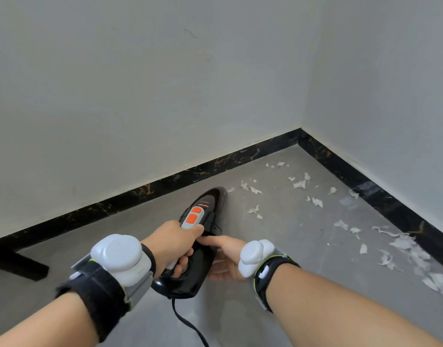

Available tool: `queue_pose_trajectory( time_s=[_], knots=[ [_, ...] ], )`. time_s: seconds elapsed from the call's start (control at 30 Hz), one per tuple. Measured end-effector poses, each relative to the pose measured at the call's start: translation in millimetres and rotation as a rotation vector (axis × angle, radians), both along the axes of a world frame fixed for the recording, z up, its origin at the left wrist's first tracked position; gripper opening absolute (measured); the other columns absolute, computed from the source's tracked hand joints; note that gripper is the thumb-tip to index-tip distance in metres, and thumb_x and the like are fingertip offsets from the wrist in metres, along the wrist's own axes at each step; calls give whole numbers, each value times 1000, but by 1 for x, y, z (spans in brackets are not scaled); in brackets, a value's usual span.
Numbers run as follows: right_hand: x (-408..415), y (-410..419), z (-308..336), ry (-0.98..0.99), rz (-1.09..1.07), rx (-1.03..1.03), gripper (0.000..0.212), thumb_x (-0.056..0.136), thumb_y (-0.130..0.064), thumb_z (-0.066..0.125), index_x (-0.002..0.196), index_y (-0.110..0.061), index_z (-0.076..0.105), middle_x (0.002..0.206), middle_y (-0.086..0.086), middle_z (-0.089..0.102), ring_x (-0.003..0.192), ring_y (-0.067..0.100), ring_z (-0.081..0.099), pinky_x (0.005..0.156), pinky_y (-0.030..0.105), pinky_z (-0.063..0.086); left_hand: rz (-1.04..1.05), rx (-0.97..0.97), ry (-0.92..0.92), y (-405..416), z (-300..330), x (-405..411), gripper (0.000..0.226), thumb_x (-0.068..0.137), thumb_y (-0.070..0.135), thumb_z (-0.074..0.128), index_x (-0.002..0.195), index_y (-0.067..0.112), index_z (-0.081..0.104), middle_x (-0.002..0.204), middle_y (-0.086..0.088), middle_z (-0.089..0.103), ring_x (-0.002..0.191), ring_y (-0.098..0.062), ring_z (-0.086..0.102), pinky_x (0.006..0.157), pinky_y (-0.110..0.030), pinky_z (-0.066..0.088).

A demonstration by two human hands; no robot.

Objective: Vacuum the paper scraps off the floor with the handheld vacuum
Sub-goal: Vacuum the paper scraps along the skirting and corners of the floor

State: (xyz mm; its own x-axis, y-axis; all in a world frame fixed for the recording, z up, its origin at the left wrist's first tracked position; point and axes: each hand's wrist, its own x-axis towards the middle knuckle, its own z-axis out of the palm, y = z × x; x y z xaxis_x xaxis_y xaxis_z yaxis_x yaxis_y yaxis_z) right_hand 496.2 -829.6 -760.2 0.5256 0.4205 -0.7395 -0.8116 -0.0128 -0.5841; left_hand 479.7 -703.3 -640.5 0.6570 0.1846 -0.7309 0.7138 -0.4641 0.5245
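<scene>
A black handheld vacuum [210, 204] with two orange buttons points its nozzle at the floor close to the left wall's skirting. My left hand [174, 242] grips its handle, thumb lying just below the orange buttons. My right hand [225, 259] cups the right side of the vacuum's body from below, thumb resting on top. White paper scraps [300, 184] lie scattered on the grey floor to the right of the nozzle, and a denser pile of scraps [410, 251] runs along the right wall. One scrap sits right beside the nozzle tip.
Two grey walls meet in a corner ahead, edged by a black marbled skirting [240, 159]. A black furniture leg [20, 265] stands on the floor at the far left. The vacuum's black cord [187, 324] trails back toward me.
</scene>
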Motion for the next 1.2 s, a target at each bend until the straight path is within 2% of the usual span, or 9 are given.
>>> queue_pose_trajectory(
  time_s=[0.1,0.23,0.37,0.5,0.67,0.8,0.9,1.03,1.2],
  knots=[
    [0,0,7,-2,203,-50,43,83,-53,74,101,-15,68,90,4,76,80,22,74,70,31,56,-55,29,4,11,7,-8,34,100,39,54,93,6,52,59,-5,45,38,-14,37,38,-18,33],
    [-7,7,7,55,448,-20,63,75,-67,73,109,-15,68,99,4,74,103,30,69,76,33,56,-152,73,30,31,17,-28,33,100,40,55,101,8,50,60,-5,46,37,-14,38,37,-19,33],
    [-20,21,3,134,639,12,113,58,-78,79,144,-10,53,112,7,74,120,34,65,84,37,55,-211,118,50,45,27,-52,33,99,40,56,102,8,52,56,-4,47,35,-15,37,36,-20,32],
    [-28,31,3,164,734,8,92,69,-80,71,128,-12,53,144,17,61,136,39,55,101,45,48,-268,183,80,58,39,-63,34,98,43,56,105,9,55,61,-6,49,36,-16,39,35,-22,33],
    [-39,44,3,162,825,26,86,69,-80,70,122,-13,53,149,23,54,139,39,52,100,46,46,-338,264,126,69,48,-74,35,96,47,56,103,12,54,59,-7,54,35,-21,41,36,-22,35],
    [-35,39,2,137,745,47,88,68,-77,73,125,-12,55,148,20,57,135,38,56,101,46,47,-296,259,121,63,50,-66,35,97,45,57,97,10,55,55,-5,50,33,-17,38,34,-21,33],
    [-25,29,-3,85,585,35,102,54,-74,81,130,-10,60,127,11,70,109,29,69,99,43,51,-254,196,79,49,44,-51,35,98,43,57,99,8,55,58,-5,48,33,-15,37,34,-21,32],
    [-11,15,-7,23,299,43,75,50,-63,84,110,-19,73,106,3,77,99,22,73,84,35,56,-195,153,19,29,29,-21,35,97,42,58,109,10,52,61,-4,48,37,-12,38,37,-19,32],
    [4,2,-16,37,-68,82,45,76,-48,82,105,-15,73,100,8,77,87,25,76,78,33,59,-280,105,-207,12,6,2,54,91,15,65,128,33,31,61,-11,58,40,-19,43,40,-25,40]
  ],
)
